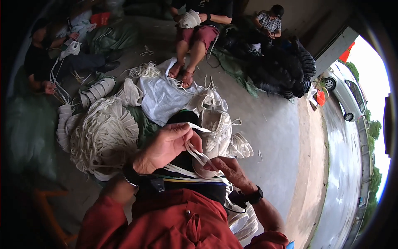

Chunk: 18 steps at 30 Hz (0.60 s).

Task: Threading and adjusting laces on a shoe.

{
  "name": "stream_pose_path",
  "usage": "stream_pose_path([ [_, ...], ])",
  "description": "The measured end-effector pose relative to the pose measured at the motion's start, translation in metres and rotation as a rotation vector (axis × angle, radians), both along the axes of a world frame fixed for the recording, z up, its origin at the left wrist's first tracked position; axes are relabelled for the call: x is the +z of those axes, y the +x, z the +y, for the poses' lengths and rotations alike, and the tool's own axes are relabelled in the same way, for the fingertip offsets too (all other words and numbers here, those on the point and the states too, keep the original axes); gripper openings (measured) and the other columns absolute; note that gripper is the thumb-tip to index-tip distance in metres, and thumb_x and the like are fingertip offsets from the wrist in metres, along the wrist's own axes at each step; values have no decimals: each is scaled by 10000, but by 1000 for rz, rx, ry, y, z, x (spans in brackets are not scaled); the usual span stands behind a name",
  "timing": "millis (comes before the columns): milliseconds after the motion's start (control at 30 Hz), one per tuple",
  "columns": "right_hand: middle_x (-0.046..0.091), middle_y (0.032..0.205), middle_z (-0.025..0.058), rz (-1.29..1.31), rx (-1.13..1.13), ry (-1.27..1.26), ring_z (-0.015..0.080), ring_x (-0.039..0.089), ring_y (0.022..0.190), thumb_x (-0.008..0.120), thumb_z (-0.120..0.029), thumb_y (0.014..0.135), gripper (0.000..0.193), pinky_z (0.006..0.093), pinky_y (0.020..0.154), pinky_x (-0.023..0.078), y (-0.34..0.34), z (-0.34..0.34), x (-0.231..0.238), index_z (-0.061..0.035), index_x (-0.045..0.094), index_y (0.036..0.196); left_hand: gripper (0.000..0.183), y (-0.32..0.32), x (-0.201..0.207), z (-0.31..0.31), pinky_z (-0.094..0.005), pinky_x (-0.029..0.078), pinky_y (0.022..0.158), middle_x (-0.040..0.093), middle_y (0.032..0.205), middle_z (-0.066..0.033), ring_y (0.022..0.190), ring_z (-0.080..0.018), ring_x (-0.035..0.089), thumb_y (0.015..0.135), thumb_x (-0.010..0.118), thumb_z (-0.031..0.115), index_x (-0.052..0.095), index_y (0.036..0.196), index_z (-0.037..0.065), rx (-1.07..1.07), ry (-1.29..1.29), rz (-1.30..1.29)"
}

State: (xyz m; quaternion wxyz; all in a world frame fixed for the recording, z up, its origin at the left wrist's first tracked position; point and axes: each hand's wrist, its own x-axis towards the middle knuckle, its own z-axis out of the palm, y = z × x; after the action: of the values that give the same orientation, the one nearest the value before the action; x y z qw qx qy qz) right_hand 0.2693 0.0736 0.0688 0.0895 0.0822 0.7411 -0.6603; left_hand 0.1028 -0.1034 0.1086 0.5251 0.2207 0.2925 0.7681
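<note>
Left hand (166, 145) pinching a flat white lace (198, 154) above a white mesh sneaker (216, 135); right hand (230, 170) gripping lower lace strands. Heap of white laces (105, 133) just left, on concrete floor (269, 124).

Three other people sat across the top of the frame: one (39, 62) upper left, one (199, 25) top centre, one (267, 23) top right. One car (346, 93) stood far right. One shoe (215, 133) showed at centre, between two hands (168, 145).
</note>
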Motion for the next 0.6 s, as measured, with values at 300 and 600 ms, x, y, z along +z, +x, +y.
stream_pose_path([
  [300,554,1015,220,547,-131,707,310,553,971,575,-17,753,509,373,868,422,-94,-25,-25,17,375,1220,286,-40,73,-82,-385,391,772,544,853,-115,929,-308,505,950,297,276,423,772,91,419,288,-99],
  [600,503,686,3,464,-523,-526,127,501,640,483,-63,848,134,316,738,420,-70,113,44,-29,509,975,438,-183,-84,-166,-481,318,958,357,1348,-149,1249,-346,324,915,376,372,328,1240,83,992,54,-776],
])
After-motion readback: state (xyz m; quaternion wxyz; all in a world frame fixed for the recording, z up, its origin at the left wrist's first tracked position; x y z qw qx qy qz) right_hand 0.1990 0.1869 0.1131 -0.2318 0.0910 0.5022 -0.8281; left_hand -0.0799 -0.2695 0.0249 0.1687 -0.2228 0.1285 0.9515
